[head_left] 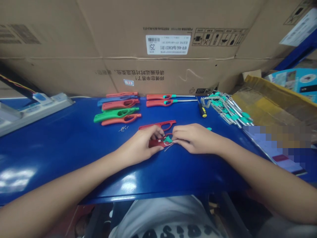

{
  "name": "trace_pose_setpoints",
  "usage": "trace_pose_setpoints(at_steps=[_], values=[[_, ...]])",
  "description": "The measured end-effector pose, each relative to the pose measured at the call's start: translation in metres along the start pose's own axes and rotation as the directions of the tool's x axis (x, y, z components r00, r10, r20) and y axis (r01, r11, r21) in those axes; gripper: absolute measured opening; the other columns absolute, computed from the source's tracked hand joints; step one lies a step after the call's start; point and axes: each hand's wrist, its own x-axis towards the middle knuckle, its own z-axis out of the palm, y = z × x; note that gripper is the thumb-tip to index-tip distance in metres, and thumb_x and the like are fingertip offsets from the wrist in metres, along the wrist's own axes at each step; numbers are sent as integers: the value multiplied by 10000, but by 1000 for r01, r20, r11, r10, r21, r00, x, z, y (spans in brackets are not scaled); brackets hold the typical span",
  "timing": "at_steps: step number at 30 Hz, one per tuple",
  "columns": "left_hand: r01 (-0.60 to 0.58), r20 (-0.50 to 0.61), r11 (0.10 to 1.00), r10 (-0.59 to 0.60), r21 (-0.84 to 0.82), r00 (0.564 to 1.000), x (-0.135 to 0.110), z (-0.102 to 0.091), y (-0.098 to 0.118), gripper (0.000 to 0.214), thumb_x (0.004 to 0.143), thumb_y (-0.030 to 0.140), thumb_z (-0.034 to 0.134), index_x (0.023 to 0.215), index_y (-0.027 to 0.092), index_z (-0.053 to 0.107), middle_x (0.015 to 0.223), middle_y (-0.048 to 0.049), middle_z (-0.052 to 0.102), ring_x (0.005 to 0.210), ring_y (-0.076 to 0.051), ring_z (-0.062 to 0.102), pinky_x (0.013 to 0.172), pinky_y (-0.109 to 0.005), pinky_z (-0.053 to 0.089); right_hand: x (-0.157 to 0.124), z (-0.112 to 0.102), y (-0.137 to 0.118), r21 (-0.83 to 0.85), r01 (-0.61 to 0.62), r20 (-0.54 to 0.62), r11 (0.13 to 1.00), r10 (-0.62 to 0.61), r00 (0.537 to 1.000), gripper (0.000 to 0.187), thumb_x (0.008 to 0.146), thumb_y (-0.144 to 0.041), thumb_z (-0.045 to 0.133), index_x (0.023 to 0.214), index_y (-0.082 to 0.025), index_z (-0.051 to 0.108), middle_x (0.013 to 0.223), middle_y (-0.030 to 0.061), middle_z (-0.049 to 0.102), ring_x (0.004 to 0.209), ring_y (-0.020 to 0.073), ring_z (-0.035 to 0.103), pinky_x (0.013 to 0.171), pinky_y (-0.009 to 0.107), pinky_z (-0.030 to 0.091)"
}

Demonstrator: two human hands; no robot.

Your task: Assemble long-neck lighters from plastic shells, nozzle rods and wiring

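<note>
My left hand [142, 143] is closed around a red lighter casing half [154, 143], its open inside facing up. A green trigger piece [168, 139] with a thin white wire sits in the casing. My right hand [192, 138] pinches at the green piece's right side; its fingertips partly hide what they grip. A thin metal rod shows just below the fingertips. Right behind my hands lies another red casing half [170, 124]. A bit of green plastic [209, 129] shows beyond my right wrist.
Red, green and blue casings [116, 114] are stacked at back left, with small screws [123, 128] nearby. Two assembled lighters [159, 103] and a screwdriver [203, 110] lie at the back. Metal-tube parts [232, 109] are heaped right. A power strip [49, 107] stands left; cardboard [123, 39] walls the back.
</note>
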Motion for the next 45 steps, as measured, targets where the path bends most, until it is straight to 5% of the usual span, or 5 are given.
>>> trace_pose_setpoints(at_steps=[11, 17, 24, 33, 45], values=[[-49, -19, 997, 50, 54, 999, 0, 7, 5, 331, 777, 144, 655, 1106, 171, 646, 1098, -78, 695, 944, -213, 671, 848, -344, 552, 0, 4, 3, 147, -42, -38, 988, 48, 998, 156, 976, -257, 577, 915, -187, 702, 943, 48, 676, 817, 158, 622, 708, 261, 450], [-34, -87, 995, 42, 89, 995, 1, 14, 3, 172, 893, 306, 649, 1005, 176, 662, 957, -48, 693, 836, -182, 636, 778, -319, 507, 1, 5, 3, 191, -95, -41, 977, 105, 994, 95, 936, -281, 648, 909, -191, 636, 935, 33, 638, 787, 148, 585, 676, 249, 418], [-8, -113, 994, 20, 110, 993, 2, 13, 4, 122, 886, 287, 660, 937, 177, 661, 883, -30, 685, 767, -166, 603, 705, -291, 466, 3, 5, 0, 188, -207, -76, 960, 224, 972, 344, 867, -395, 735, 1101, -205, 570, 1025, 49, 635, 756, 150, 573, 648, 249, 410], [128, -70, 992, -128, -2, 989, 4, 12, 2, 210, 849, 373, 684, 937, 183, 672, 841, -4, 682, 713, -147, 577, 662, -267, 461, 3, 9, 2, 131, -108, -43, 985, 115, 992, 308, 934, -359, 660, 1192, -191, 664, 1166, 100, 712, 1036, 235, 680, 859, 326, 517], [123, -82, 989, -116, 85, 990, 2, 13, 4, 228, 852, 400, 678, 939, 190, 658, 870, -5, 691, 723, -155, 587, 669, -278, 451, 2, 10, 2, 72, -57, -50, 996, 61, 997, 348, 944, -370, 644, 1246, -197, 653, 1206, 97, 711, 1071, 235, 690, 880, 332, 543]])
